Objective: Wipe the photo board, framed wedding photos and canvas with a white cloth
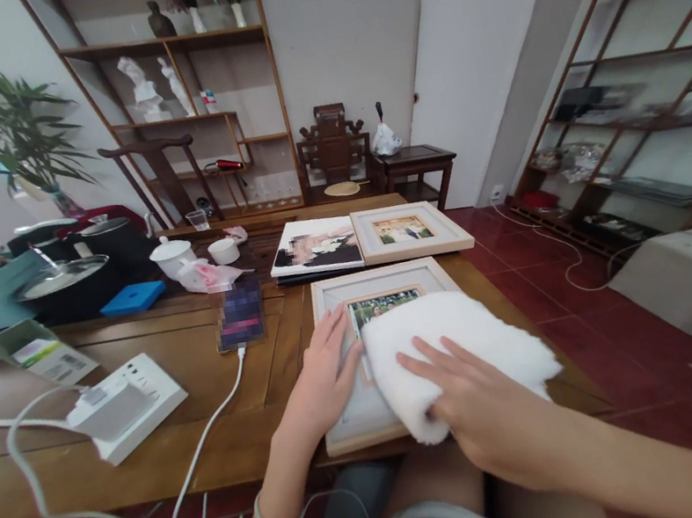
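A light wooden picture frame [348, 424] lies face up at the table's near edge, with a photo of people partly showing in its middle. My left hand [331, 369] rests on the frame's left side, fingers stretched out and lying flat. Over the frame's right part is a folded white fluffy cloth [465, 327], which hides much of the photo. My right hand [469, 389] presses on this cloth from above, fingers spread over it and thumb tucked at its near fold.
Behind lie another framed photo [459, 235] and a photo panel [318, 250]. To the left, a phone [241, 315] on a white cable, a power strip [147, 419], a small open box [56, 364], a blue block [133, 298], a white teapot [171, 256] and dark pots [62, 287] occupy the table.
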Action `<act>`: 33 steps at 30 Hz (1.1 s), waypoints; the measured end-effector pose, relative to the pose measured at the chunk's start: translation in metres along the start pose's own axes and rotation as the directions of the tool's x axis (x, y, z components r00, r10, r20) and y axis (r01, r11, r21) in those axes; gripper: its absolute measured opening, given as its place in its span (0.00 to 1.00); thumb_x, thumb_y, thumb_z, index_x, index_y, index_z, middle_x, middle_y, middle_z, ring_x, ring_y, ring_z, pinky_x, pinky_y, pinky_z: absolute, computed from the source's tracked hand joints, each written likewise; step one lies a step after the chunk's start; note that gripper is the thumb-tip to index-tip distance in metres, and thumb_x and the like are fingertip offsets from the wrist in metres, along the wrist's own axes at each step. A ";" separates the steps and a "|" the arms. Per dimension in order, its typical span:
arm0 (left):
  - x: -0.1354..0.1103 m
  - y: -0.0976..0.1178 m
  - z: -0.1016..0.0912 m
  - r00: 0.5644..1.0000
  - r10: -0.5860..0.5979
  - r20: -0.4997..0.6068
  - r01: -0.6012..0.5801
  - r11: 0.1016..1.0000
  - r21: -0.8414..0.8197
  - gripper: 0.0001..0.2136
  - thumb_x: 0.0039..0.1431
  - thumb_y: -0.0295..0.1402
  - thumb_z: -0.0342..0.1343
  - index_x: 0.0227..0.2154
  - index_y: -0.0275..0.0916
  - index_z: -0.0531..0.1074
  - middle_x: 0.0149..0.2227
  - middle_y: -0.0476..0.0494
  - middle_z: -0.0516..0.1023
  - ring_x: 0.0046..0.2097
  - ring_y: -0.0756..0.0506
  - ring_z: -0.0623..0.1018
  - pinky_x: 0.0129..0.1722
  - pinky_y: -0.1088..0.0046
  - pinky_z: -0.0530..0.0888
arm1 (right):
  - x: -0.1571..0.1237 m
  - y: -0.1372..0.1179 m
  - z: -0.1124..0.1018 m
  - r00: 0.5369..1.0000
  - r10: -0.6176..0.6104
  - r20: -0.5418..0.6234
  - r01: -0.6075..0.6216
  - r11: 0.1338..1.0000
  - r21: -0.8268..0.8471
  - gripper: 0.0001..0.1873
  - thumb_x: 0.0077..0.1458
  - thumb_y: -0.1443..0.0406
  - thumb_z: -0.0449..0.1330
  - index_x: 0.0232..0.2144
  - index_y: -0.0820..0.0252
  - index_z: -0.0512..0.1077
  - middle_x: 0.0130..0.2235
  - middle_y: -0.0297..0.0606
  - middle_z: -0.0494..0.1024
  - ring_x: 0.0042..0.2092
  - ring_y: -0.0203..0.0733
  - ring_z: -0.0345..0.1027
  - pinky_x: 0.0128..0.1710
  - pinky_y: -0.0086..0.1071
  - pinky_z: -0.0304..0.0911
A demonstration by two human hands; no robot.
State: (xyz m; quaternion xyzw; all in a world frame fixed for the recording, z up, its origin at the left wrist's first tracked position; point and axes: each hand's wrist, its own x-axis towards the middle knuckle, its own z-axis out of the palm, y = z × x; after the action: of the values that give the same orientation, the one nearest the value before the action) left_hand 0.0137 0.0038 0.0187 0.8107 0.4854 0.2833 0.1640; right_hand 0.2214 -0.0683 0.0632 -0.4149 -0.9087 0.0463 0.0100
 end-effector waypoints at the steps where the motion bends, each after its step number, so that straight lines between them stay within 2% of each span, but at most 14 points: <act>1: 0.000 0.000 0.000 1.000 0.004 0.013 -0.004 1.000 0.023 0.23 0.65 0.36 0.43 0.59 0.31 0.58 0.64 0.35 0.55 0.66 0.40 0.53 0.62 0.57 0.57 | -0.008 0.005 0.001 0.999 0.037 -0.009 -0.037 0.999 -0.017 0.18 0.40 0.78 0.50 0.30 0.66 0.77 0.61 0.50 0.59 0.63 0.63 0.43 0.60 0.58 0.44; 6: 0.001 -0.001 0.001 0.997 0.029 0.068 -0.034 0.997 0.074 0.19 0.64 0.33 0.44 0.53 0.30 0.67 0.62 0.33 0.60 0.64 0.39 0.57 0.61 0.56 0.60 | -0.038 0.027 0.010 0.967 0.204 -0.152 -0.220 0.971 -0.097 0.16 0.40 0.77 0.49 0.24 0.62 0.76 0.59 0.46 0.64 0.62 0.60 0.49 0.58 0.58 0.49; 11: 0.002 -0.002 0.001 0.997 0.038 0.060 -0.042 0.997 0.066 0.20 0.62 0.31 0.45 0.55 0.29 0.64 0.60 0.32 0.63 0.62 0.40 0.62 0.60 0.57 0.62 | -0.042 0.051 0.015 0.931 0.240 -0.276 -0.287 0.947 -0.143 0.15 0.42 0.75 0.49 0.27 0.61 0.74 0.59 0.48 0.64 0.61 0.57 0.53 0.56 0.52 0.55; 13: 0.002 -0.002 0.000 0.998 0.042 0.054 -0.045 0.997 0.058 0.20 0.62 0.31 0.45 0.55 0.28 0.64 0.60 0.32 0.64 0.62 0.40 0.62 0.60 0.58 0.61 | -0.034 0.065 0.013 0.911 0.286 -0.297 -0.336 0.933 -0.133 0.13 0.47 0.73 0.49 0.30 0.63 0.73 0.56 0.54 0.67 0.55 0.59 0.62 0.49 0.49 0.62; 15: 0.003 -0.002 0.000 0.998 0.049 0.040 -0.050 0.998 0.042 0.20 0.61 0.30 0.46 0.54 0.27 0.66 0.59 0.31 0.65 0.62 0.40 0.63 0.60 0.59 0.62 | -0.022 0.081 0.006 0.886 0.364 -0.287 -0.406 0.908 -0.105 0.11 0.52 0.69 0.49 0.32 0.64 0.72 0.46 0.56 0.75 0.45 0.58 0.70 0.39 0.45 0.66; 18: 0.004 -0.001 -0.001 0.998 0.063 0.014 -0.064 0.998 0.015 0.20 0.60 0.30 0.47 0.52 0.27 0.68 0.58 0.30 0.67 0.60 0.39 0.65 0.60 0.60 0.63 | 0.004 0.100 -0.011 0.845 0.440 -0.304 -0.479 0.876 -0.064 0.09 0.53 0.66 0.51 0.33 0.65 0.69 0.31 0.49 0.76 0.33 0.54 0.72 0.29 0.40 0.64; 20: 0.004 -0.001 -0.002 0.997 0.071 0.004 -0.071 0.997 0.006 0.19 0.59 0.30 0.48 0.52 0.28 0.68 0.57 0.31 0.67 0.60 0.39 0.65 0.60 0.59 0.63 | 0.026 0.105 -0.022 0.828 0.437 -0.353 -0.484 0.873 -0.055 0.09 0.52 0.69 0.51 0.34 0.66 0.69 0.31 0.50 0.76 0.33 0.54 0.71 0.30 0.39 0.63; 21: 0.004 -0.001 -0.002 0.997 0.074 0.001 -0.074 0.997 0.005 0.19 0.59 0.30 0.48 0.52 0.29 0.68 0.57 0.31 0.67 0.60 0.39 0.65 0.59 0.58 0.63 | 0.038 0.105 -0.026 0.821 0.430 -0.375 -0.482 0.875 -0.053 0.10 0.51 0.72 0.50 0.35 0.67 0.69 0.34 0.52 0.76 0.36 0.54 0.71 0.33 0.40 0.64; 23: 0.004 -0.001 -0.002 0.997 0.081 0.001 -0.081 0.997 0.003 0.19 0.59 0.30 0.48 0.52 0.30 0.68 0.58 0.32 0.67 0.60 0.39 0.65 0.59 0.58 0.64 | 0.065 0.099 -0.031 0.843 0.347 -0.410 -0.407 0.911 -0.068 0.16 0.48 0.77 0.49 0.38 0.67 0.70 0.46 0.55 0.74 0.49 0.56 0.67 0.45 0.43 0.61; 24: 0.003 -0.002 -0.002 0.996 0.084 0.000 -0.084 0.996 0.003 0.19 0.59 0.30 0.48 0.53 0.30 0.68 0.58 0.32 0.67 0.60 0.39 0.65 0.59 0.58 0.64 | 0.079 0.094 -0.031 0.865 0.269 -0.423 -0.334 0.938 -0.088 0.20 0.46 0.79 0.48 0.39 0.66 0.71 0.53 0.53 0.69 0.56 0.55 0.60 0.51 0.45 0.57; 25: 0.003 -0.002 -0.002 0.996 0.089 -0.002 -0.089 0.996 0.005 0.19 0.59 0.30 0.48 0.53 0.30 0.68 0.58 0.32 0.67 0.60 0.39 0.65 0.59 0.58 0.64 | 0.094 0.088 -0.030 0.889 0.137 -0.437 -0.212 0.969 -0.127 0.22 0.45 0.80 0.47 0.40 0.65 0.72 0.58 0.51 0.64 0.60 0.54 0.53 0.56 0.47 0.51; 27: 0.004 -0.003 -0.001 0.995 0.100 -0.008 -0.100 0.995 0.011 0.19 0.59 0.30 0.48 0.52 0.30 0.68 0.57 0.32 0.68 0.60 0.39 0.66 0.59 0.57 0.64 | 0.120 0.076 -0.024 0.913 -0.114 -0.393 0.032 0.977 -0.211 0.23 0.44 0.81 0.47 0.40 0.65 0.73 0.63 0.49 0.57 0.64 0.52 0.42 0.60 0.51 0.43; 29: 0.004 -0.003 -0.001 0.995 0.102 -0.010 -0.102 0.995 0.016 0.18 0.59 0.29 0.48 0.51 0.31 0.69 0.56 0.32 0.69 0.59 0.38 0.67 0.58 0.56 0.66 | 0.140 0.067 -0.016 0.919 -0.258 -0.297 0.187 0.951 -0.248 0.22 0.45 0.81 0.49 0.40 0.66 0.74 0.62 0.51 0.59 0.64 0.52 0.42 0.59 0.51 0.43; 33: 0.006 -0.001 -0.003 0.995 0.100 0.004 -0.100 0.995 0.012 0.18 0.59 0.28 0.47 0.51 0.30 0.69 0.54 0.33 0.72 0.56 0.39 0.70 0.56 0.59 0.68 | 0.152 0.063 -0.003 0.938 -0.293 -0.186 0.247 0.940 -0.237 0.18 0.46 0.79 0.51 0.38 0.67 0.74 0.55 0.52 0.69 0.61 0.51 0.53 0.57 0.44 0.51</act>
State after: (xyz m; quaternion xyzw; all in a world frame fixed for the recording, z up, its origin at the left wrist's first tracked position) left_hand 0.0137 0.0093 0.0223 0.8354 0.4459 0.2868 0.1453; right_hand 0.1696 0.0873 0.0575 -0.2869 -0.9502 -0.0977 0.0719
